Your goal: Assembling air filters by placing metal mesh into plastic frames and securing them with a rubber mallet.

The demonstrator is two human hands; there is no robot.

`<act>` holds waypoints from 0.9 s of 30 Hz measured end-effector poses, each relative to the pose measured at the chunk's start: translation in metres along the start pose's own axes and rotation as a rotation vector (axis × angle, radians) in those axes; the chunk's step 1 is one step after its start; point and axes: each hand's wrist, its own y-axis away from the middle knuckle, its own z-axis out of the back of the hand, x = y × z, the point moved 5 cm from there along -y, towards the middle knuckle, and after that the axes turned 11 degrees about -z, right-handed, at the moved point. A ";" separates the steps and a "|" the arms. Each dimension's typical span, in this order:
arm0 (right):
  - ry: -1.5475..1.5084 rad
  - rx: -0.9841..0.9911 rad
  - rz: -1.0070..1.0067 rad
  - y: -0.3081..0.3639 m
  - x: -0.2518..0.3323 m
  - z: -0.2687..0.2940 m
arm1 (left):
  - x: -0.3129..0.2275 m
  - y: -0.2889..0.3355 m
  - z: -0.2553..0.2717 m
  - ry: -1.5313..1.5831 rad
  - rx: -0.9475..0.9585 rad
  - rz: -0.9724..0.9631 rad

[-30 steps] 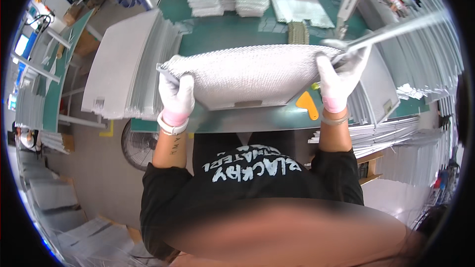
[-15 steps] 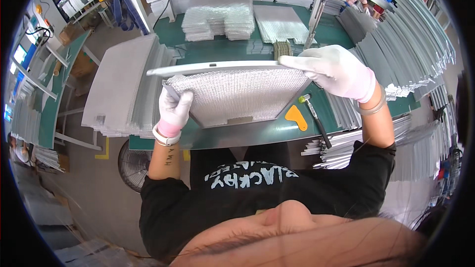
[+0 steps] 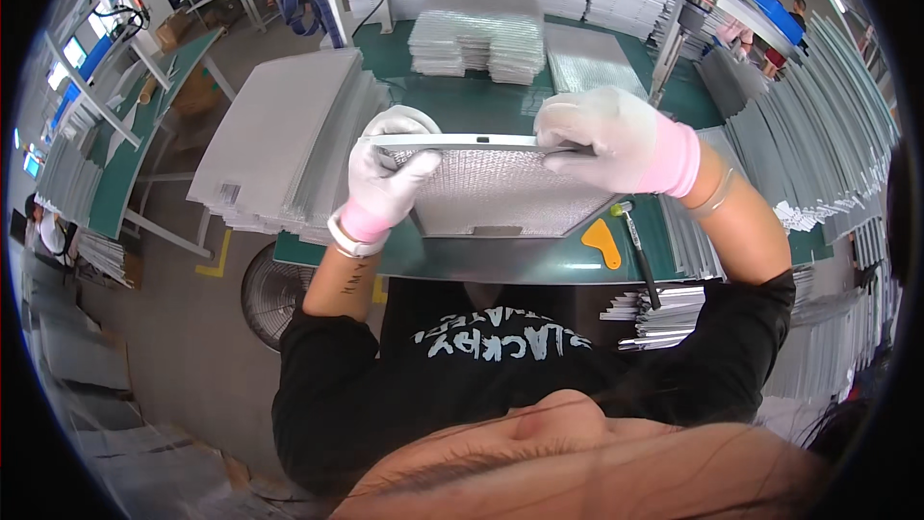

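A silvery mesh filter panel (image 3: pixel 510 195) is held tilted above the green bench, with a pale metal frame strip (image 3: pixel 472 142) along its upper edge. My white-gloved left hand (image 3: pixel 390 169) is closed round the left end of that strip, thumb on the near side. At the other end my gloved right hand (image 3: pixel 611 140) grips the strip and the panel's upper right corner, its fingers curled and covering the strip's end. Whether the mesh edge sits fully inside the strip cannot be made out.
Right of the panel lie an orange-yellow scraper (image 3: pixel 602 243) and a mallet (image 3: pixel 637 252). Mesh sheets are stacked at left (image 3: pixel 279 135) and at the back (image 3: pixel 476 29). Metal strips (image 3: pixel 799 125) crowd the right side. A power tool (image 3: pixel 688 10) hangs at back right. A floor fan (image 3: pixel 276 294) stands below left.
My left hand has moved up from the panel's left side to the strip's left end. My right hand's fingers have curled inward over the strip. The view has shifted slightly.
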 end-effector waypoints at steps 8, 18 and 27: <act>-0.052 -0.198 0.125 -0.006 -0.002 -0.007 | 0.007 0.012 0.000 -0.146 -0.459 -0.172; -0.055 -0.194 0.070 -0.011 -0.002 -0.006 | -0.011 -0.006 0.001 -0.602 -0.482 -0.309; -0.083 -0.155 0.013 -0.022 0.001 -0.013 | -0.003 0.004 0.012 -0.694 -0.463 -0.381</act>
